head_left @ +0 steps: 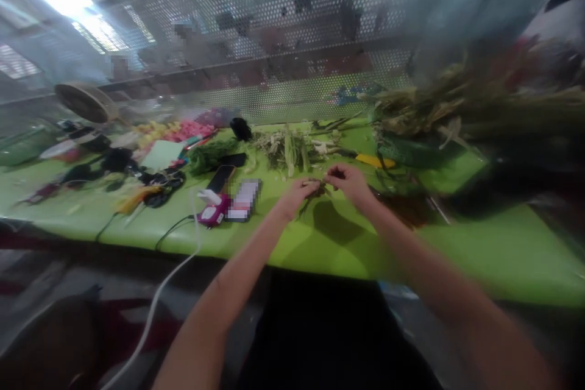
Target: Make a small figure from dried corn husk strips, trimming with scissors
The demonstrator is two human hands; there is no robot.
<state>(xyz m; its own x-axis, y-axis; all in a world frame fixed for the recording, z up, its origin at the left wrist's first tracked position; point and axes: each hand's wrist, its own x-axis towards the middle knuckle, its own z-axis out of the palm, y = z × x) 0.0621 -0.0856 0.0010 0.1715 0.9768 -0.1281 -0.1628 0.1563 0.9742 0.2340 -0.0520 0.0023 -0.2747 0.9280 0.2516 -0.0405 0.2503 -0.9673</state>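
Observation:
Over the green tabletop (297,244), my left hand (299,190) is closed on a small bunch of dry plant strips (315,198), whose thin ends hang down below the fingers. My right hand (345,180) meets it from the right, thumb and fingers pinched together near the top of the bunch. Whatever sits between those right fingertips is too small to make out. Just beyond both hands lies a heap of pale and greenish dried stalks and leaves (292,149).
Left of my hands lie a pixelated phone (244,200), a dark phone (220,180) and a purple glue-gun-like device (214,212) with a cable. A green basket (402,149) piled with dried husks (425,109) stands right. Behind rises a perforated metal screen (292,91).

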